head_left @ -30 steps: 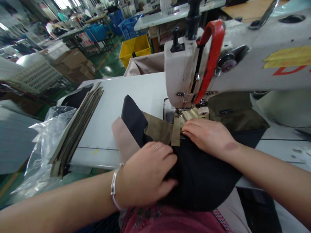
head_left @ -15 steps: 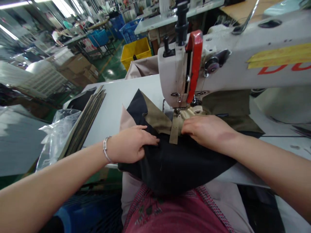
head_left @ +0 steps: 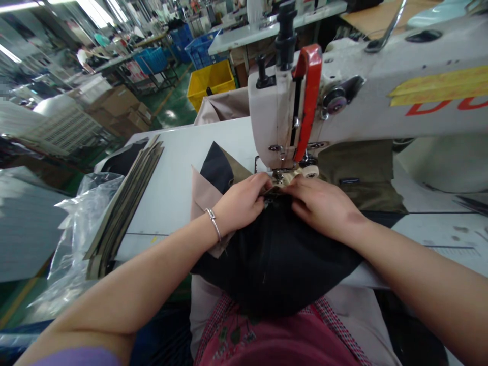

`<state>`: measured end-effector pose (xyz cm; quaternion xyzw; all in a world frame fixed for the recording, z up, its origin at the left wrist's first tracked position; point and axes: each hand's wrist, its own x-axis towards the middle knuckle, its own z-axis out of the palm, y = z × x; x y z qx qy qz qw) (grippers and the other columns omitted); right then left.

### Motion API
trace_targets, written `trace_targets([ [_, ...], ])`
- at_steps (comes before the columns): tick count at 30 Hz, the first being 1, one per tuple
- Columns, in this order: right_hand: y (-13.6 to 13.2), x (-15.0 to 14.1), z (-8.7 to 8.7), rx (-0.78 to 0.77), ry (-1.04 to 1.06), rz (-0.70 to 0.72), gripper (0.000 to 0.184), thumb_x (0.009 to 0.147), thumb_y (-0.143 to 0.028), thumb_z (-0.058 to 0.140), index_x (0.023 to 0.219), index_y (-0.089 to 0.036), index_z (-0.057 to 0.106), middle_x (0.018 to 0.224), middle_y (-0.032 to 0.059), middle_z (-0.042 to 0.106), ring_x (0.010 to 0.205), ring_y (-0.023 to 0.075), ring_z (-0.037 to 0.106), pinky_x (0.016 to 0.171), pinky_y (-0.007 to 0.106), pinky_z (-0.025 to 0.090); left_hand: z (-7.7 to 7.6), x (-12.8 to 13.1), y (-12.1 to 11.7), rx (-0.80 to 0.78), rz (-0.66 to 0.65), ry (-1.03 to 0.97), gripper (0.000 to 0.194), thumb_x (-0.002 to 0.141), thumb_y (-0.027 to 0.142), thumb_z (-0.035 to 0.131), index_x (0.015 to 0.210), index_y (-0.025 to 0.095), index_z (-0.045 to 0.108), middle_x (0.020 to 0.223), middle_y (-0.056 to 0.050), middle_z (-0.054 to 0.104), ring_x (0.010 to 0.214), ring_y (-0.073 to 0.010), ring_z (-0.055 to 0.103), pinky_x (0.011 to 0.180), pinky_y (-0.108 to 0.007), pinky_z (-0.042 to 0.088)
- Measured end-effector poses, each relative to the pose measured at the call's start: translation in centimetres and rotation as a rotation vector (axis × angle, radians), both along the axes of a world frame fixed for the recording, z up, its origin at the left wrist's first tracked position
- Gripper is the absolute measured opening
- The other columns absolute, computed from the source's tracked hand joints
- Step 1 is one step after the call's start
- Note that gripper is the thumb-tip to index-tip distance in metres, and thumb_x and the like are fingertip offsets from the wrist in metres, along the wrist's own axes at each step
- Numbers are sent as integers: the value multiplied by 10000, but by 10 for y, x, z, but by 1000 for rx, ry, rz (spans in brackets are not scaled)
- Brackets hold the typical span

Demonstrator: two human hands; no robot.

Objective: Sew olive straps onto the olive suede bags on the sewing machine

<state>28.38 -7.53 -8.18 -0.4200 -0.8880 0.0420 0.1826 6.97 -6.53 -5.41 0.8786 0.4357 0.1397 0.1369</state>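
Observation:
A dark fabric piece (head_left: 282,259) with olive and pinkish-beige parts drapes from the sewing machine (head_left: 272,112) down over my lap. My left hand (head_left: 244,201), with a silver bangle at the wrist, pinches the fabric's folded olive edge just left of the presser foot (head_left: 278,175). Right of the foot, my right hand (head_left: 318,206) grips the same fabric, fingers curled near the needle. Both hands partly cover the edge between them. An olive section (head_left: 354,168) with a small dark label lies under the machine arm.
A stack of olive fabric strips (head_left: 129,203) lies on the left of the white sewing table (head_left: 183,147), beside clear plastic wrapping (head_left: 76,229). Scissors (head_left: 475,203) lie at the right. A yellow crate (head_left: 211,81) and cardboard boxes (head_left: 118,104) stand beyond the table.
My left hand has moved right and up to the presser foot and taken hold of the fabric edge. The olive strip that hung below the foot is now gathered between my hands.

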Motion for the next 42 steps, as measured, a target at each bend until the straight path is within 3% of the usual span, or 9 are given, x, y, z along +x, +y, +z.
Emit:
trace_targets([
  [4, 4, 1, -3, -2, 72, -41, 342, 863, -162, 475, 1163, -183, 636, 1077, 87, 672, 997, 246, 617, 857, 358, 475, -11, -3, 3, 15, 106, -138, 174, 733, 78, 532, 880, 162, 568, 870, -26, 621, 804, -163, 593, 735, -295, 504],
  [9, 7, 1, -4, -30, 92, -105, 301, 862, -173, 478, 1106, -191, 654, 1063, 75, 691, 957, 238, 636, 835, 353, 475, -19, -2, 6, -18, -144, -240, 394, 800, 54, 508, 1141, 208, 629, 1147, -26, 667, 1115, -180, 578, 1032, -385, 435],
  [14, 8, 2, -4, -36, 118, -118, 292, 872, -182, 479, 1098, -199, 663, 1077, 61, 697, 962, 231, 642, 827, 342, 481, -19, -1, 13, -101, -63, -262, 200, 908, 251, 563, 1053, 206, 694, 1041, -24, 706, 995, -159, 643, 942, -319, 495],
  [27, 8, 5, -3, -61, 126, -111, 321, 881, -200, 473, 1137, -202, 667, 1095, 56, 693, 984, 235, 642, 854, 351, 485, -21, -4, 14, -134, -67, -265, 267, 946, 225, 482, 1117, 199, 685, 1083, -35, 705, 1013, -158, 654, 939, -306, 503],
  [39, 7, 3, -5, -44, 138, -100, 328, 866, -190, 478, 1135, -191, 667, 1103, 56, 693, 1002, 225, 637, 876, 348, 482, -28, 3, 11, 45, -41, -244, 190, 843, 185, 621, 1014, 186, 703, 1003, -23, 718, 933, -163, 653, 875, -290, 499],
  [42, 6, -1, -2, -50, 99, -122, 294, 866, -276, 522, 1108, -214, 677, 1093, 48, 699, 998, 240, 638, 846, 362, 487, -30, 3, 11, 39, -35, -261, 147, 868, 214, 605, 972, 182, 703, 974, -28, 716, 906, -161, 651, 837, -280, 498],
])
